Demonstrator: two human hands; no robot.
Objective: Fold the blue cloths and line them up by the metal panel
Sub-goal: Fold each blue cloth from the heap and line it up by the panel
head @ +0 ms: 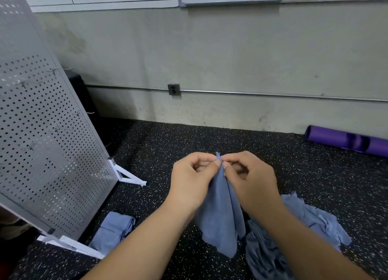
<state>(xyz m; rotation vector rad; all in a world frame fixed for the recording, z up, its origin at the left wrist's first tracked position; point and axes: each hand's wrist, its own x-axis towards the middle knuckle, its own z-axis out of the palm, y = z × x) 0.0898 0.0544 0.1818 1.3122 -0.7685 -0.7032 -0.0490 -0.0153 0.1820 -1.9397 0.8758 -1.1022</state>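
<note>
the left hand point(192, 180) and right hand point(251, 181) both pinch the top of one blue cloth point(220, 214) - it hangs down over the floor point(159, 145), right of the metal panel point(46, 136).

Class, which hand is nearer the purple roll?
Right. The right hand pinches the blue cloth on the side toward the purple roll; the left hand pinches it farther away.

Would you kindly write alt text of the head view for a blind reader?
The left hand and right hand pinch the top corner of a blue cloth above a speckled floor. A folded cloth lies by the metal panel at left; a crumpled heap lies at right.
</note>
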